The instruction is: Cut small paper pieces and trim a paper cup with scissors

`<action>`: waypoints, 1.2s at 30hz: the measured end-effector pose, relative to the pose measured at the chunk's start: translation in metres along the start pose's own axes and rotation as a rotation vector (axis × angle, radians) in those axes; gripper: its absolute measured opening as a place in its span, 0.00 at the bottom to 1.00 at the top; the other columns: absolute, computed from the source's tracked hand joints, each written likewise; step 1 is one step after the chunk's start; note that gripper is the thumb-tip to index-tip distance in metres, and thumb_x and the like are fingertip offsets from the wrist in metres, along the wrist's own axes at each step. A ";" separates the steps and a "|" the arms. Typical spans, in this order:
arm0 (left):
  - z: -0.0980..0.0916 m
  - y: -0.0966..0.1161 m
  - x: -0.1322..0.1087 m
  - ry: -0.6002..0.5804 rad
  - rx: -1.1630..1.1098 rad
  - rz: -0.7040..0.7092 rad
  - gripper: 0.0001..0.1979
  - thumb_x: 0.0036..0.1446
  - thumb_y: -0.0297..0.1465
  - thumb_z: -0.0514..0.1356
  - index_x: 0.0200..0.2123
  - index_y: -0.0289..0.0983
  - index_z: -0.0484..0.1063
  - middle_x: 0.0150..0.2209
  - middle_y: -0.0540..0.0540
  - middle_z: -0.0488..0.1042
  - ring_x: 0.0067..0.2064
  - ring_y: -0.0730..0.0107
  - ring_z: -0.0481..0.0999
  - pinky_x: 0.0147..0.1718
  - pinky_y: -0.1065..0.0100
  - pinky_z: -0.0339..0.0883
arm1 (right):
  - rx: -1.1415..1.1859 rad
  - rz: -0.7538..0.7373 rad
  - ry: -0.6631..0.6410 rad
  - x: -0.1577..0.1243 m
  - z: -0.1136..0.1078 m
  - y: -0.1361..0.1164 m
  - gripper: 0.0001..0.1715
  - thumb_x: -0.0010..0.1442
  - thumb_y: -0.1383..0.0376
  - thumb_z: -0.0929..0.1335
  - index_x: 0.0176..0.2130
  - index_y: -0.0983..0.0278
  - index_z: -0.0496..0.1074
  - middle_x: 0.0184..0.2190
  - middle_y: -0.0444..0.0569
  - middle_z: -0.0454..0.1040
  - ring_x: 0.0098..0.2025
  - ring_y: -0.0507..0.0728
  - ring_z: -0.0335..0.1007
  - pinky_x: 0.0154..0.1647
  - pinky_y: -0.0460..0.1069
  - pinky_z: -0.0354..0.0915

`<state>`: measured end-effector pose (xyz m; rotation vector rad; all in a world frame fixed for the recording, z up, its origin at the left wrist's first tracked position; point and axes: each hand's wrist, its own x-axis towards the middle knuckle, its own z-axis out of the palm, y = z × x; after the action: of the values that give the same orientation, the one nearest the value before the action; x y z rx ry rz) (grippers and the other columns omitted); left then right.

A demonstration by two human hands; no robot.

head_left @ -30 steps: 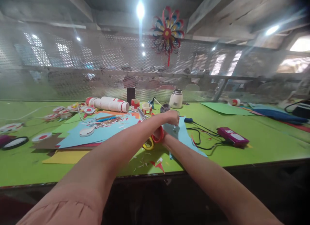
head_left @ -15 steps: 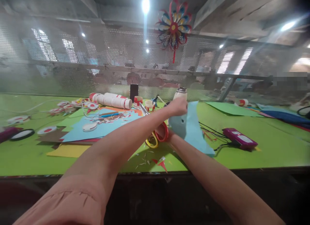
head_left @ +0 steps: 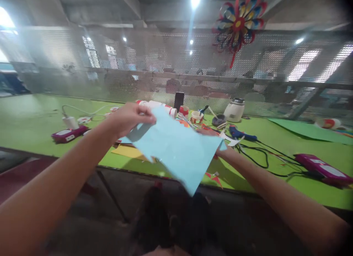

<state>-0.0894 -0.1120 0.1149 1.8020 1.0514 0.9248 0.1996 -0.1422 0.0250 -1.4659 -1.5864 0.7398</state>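
Above the edge of the green table (head_left: 33, 116), the left hand (head_left: 128, 118) pinched a light blue paper sheet (head_left: 179, 149); the right hand (head_left: 224, 151) sat behind it, grip indiscernible.

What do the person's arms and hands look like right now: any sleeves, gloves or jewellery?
The left arm and right arm are bare as far as the picture shows, with no sleeve in view. The left hand wears no glove, ring or watch. The right hand is mostly hidden behind the light blue paper; its wrist shows no band.
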 end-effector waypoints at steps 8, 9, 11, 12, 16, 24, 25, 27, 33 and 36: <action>-0.032 -0.077 -0.083 -0.212 -0.042 -0.328 0.06 0.41 0.35 0.65 0.22 0.39 0.74 0.20 0.54 0.73 0.23 0.73 0.68 0.23 0.74 0.59 | -0.954 -0.183 -0.234 -0.029 0.041 -0.026 0.14 0.63 0.63 0.66 0.48 0.65 0.69 0.48 0.51 0.71 0.45 0.58 0.70 0.45 0.58 0.67; -0.034 -0.081 -0.085 -0.224 -0.073 -0.394 0.07 0.39 0.35 0.66 0.22 0.40 0.74 0.19 0.54 0.73 0.21 0.72 0.67 0.21 0.72 0.59 | -1.014 -0.206 -0.234 -0.029 0.046 -0.028 0.14 0.63 0.63 0.66 0.48 0.65 0.69 0.48 0.51 0.71 0.45 0.58 0.70 0.45 0.57 0.67; -0.035 -0.089 -0.086 -0.241 -0.121 -0.462 0.07 0.38 0.34 0.67 0.24 0.39 0.75 0.19 0.53 0.74 0.20 0.71 0.68 0.20 0.72 0.59 | -1.100 -0.247 -0.214 -0.028 0.056 -0.030 0.14 0.63 0.63 0.66 0.48 0.65 0.69 0.47 0.51 0.71 0.44 0.57 0.71 0.44 0.57 0.68; -0.034 -0.092 -0.085 -0.244 -0.121 -0.472 0.07 0.37 0.33 0.67 0.24 0.38 0.75 0.19 0.52 0.74 0.20 0.70 0.68 0.21 0.72 0.59 | -1.128 -0.266 -0.197 -0.027 0.059 -0.031 0.14 0.63 0.63 0.66 0.48 0.65 0.69 0.47 0.51 0.71 0.44 0.57 0.71 0.43 0.57 0.68; -0.029 -0.095 -0.075 -0.189 -0.051 -0.364 0.07 0.39 0.32 0.67 0.22 0.35 0.76 0.21 0.51 0.75 0.22 0.74 0.68 0.22 0.76 0.58 | -1.168 -0.322 -0.117 -0.019 0.063 -0.030 0.15 0.63 0.63 0.66 0.49 0.65 0.68 0.47 0.51 0.71 0.43 0.57 0.71 0.42 0.56 0.69; -0.028 -0.081 -0.042 -0.087 -0.214 -0.313 0.04 0.39 0.32 0.67 0.20 0.38 0.77 0.21 0.51 0.76 0.22 0.72 0.70 0.23 0.71 0.64 | -1.059 -0.439 -0.083 0.006 0.039 -0.037 0.16 0.63 0.63 0.66 0.50 0.65 0.67 0.47 0.50 0.71 0.43 0.57 0.72 0.42 0.56 0.69; -0.032 -0.079 -0.036 -0.074 -0.224 -0.309 0.04 0.38 0.32 0.67 0.20 0.38 0.77 0.20 0.50 0.76 0.21 0.72 0.69 0.22 0.72 0.63 | -1.044 -0.453 -0.082 0.009 0.037 -0.039 0.15 0.63 0.63 0.66 0.49 0.65 0.68 0.47 0.50 0.71 0.43 0.57 0.71 0.42 0.56 0.69; -0.037 -0.078 -0.025 -0.050 -0.235 -0.306 0.05 0.36 0.31 0.68 0.21 0.37 0.77 0.21 0.48 0.76 0.21 0.71 0.70 0.22 0.71 0.64 | -1.015 -0.475 -0.078 0.015 0.032 -0.043 0.16 0.63 0.63 0.66 0.50 0.65 0.67 0.47 0.50 0.71 0.44 0.57 0.71 0.43 0.57 0.69; -0.019 -0.095 -0.007 0.071 -0.054 -0.304 0.02 0.32 0.26 0.66 0.16 0.35 0.75 0.22 0.47 0.77 0.30 0.66 0.73 0.29 0.72 0.65 | -0.939 -0.492 -0.093 0.028 0.024 -0.045 0.15 0.63 0.62 0.65 0.49 0.65 0.68 0.45 0.50 0.72 0.41 0.56 0.72 0.41 0.55 0.69; -0.008 -0.108 0.005 0.184 0.021 -0.308 0.01 0.33 0.25 0.64 0.17 0.34 0.75 0.21 0.48 0.75 0.30 0.65 0.72 0.28 0.71 0.63 | -0.920 -0.495 -0.100 0.028 0.023 -0.042 0.14 0.63 0.62 0.65 0.48 0.65 0.68 0.45 0.49 0.72 0.41 0.56 0.72 0.40 0.55 0.69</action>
<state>-0.1261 -0.0725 0.0205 1.5354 1.4138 0.9022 0.1593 -0.1178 0.0553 -1.5128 -2.4059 -0.2685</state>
